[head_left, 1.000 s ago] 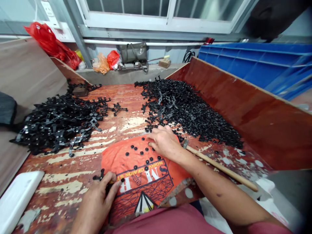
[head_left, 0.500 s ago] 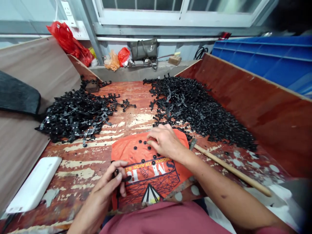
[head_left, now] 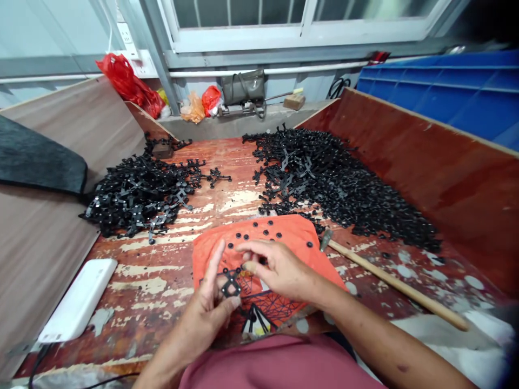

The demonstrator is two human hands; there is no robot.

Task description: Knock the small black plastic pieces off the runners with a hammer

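Note:
My left hand (head_left: pixel 205 308) holds a black X-shaped bracket (head_left: pixel 231 284) between thumb and fingers, with its forefinger pointing up. The bracket has an open loop in its middle and round knobs on its arm ends. My right hand (head_left: pixel 281 273) is curled beside it, thumb tip close to the upper right arm; what its fingers pinch, if anything, is hidden. Under both hands lies an orange printed cloth (head_left: pixel 298 227). Several small black round discs (head_left: pixel 266 232) are scattered on the cloth.
Black bracket pieces form a left pile (head_left: pixel 138 194) and a larger right pile (head_left: pixel 332 178). A wooden-handled hammer (head_left: pixel 399 283) lies at right, a white power bank (head_left: pixel 79 300) at left. Wooden boards (head_left: pixel 438 146) edge the table, with a blue crate (head_left: pixel 441 94) behind.
My right hand has come back from among the discs toward my left hand. My left hand has lifted and turned the bracket into view. The discs lie differently, and the view has shifted slightly.

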